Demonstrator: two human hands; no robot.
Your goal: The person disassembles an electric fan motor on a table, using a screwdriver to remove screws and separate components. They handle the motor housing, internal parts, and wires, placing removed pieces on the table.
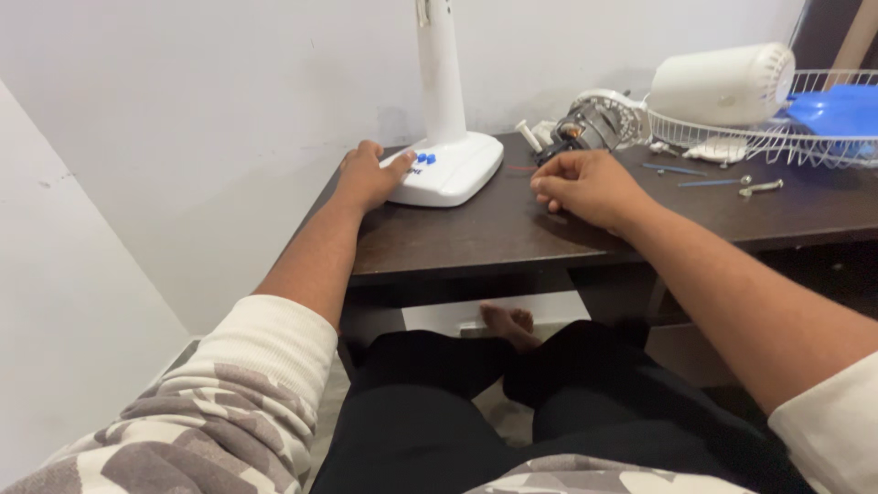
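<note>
The left hand [368, 177] lies spread against the white plastic fan base [448, 167] on the dark wooden bench [476, 229]. The right hand [587, 187] rests curled, fingertips together, just before the exposed fan motor [585, 126].

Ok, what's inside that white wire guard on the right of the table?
Inside the wire guard: a white motor cover on its side and a blue fan blade. Anything beneath them is hidden, and the guard runs out of frame.

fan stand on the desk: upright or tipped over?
Upright. The white fan stand sits flat on its base on the dark desk, column rising vertically out of frame. The left hand rests on the base's edge.
</note>
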